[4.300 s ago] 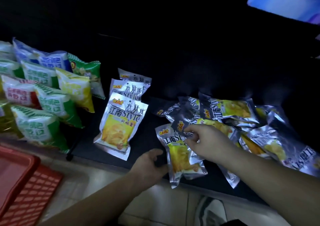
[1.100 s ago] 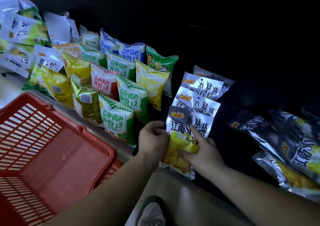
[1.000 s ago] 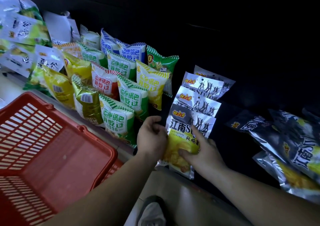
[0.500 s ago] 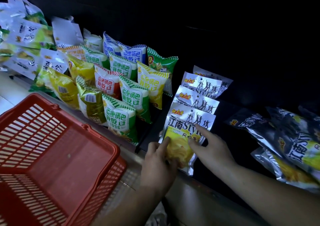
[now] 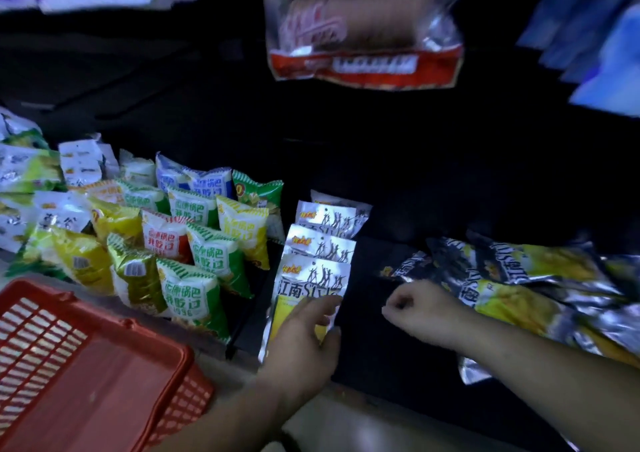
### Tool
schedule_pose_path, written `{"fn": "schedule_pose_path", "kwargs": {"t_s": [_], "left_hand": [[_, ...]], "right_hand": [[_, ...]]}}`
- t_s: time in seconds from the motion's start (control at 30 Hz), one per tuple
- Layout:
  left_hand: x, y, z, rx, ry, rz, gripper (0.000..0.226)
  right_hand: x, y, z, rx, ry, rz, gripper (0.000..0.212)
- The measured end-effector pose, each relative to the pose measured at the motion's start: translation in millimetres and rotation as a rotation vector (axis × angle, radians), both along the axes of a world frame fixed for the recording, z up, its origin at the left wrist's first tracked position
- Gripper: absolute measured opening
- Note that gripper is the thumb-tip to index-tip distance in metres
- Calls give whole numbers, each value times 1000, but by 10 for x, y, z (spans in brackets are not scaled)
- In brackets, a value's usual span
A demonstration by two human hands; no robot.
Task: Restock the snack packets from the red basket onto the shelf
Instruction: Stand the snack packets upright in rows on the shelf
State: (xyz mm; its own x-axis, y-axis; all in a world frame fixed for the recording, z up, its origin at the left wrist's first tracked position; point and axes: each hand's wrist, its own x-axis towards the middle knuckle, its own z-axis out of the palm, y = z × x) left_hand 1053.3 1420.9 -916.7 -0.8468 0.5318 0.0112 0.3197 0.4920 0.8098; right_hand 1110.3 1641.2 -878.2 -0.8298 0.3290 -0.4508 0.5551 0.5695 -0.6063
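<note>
Left hand (image 5: 304,330) lies flat-fingered on the front silver packet (image 5: 313,285), I'd say steadying it so it leans on the row behind, at the shelf (image 5: 367,347) lip. Right hand (image 5: 420,309) is curled and holds nothing, just beside the loose pile (image 5: 519,299) of matching packets, probably my next pick. Red basket (image 5: 104,365) shows no packets.

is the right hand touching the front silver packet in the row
Apart. The head view shows a strip of dark shelf between the right hand and the front silver packet; only the left hand rests on it.
</note>
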Motion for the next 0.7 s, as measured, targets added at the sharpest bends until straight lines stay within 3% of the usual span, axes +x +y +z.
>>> {"fn": "schedule_pose_path", "kwargs": {"t_s": [0.1,0.27,0.33,0.47,0.5,0.57,0.63,0.7], "left_hand": [[10,320,331,-8,-91,-89,43],[-20,1032,984,-612,-9,-617,68],[25,1363,1077,-664,6,-673,61],[272,1736,663,-313,-248,-451,28],[354,1752,500,-220,-337,-338,20],[479,1753,192,-55,-454,-98,14],[507,1772,-17,37,-568,87,27],[458,1830,-102,67,-673,182,51]], "right_hand": [[451,225,210,91,2,-13,19],[938,659,600,190,-3,-102,19],[998,833,704,177,-3,-183,15],[1063,1003,601,158,39,-318,14],[1096,1011,545,243,46,-287,26],[1164,1062,456,603,49,-109,50],[1184,1170,434,743,107,14,58],[1164,1271,405,611,87,13,62]]}}
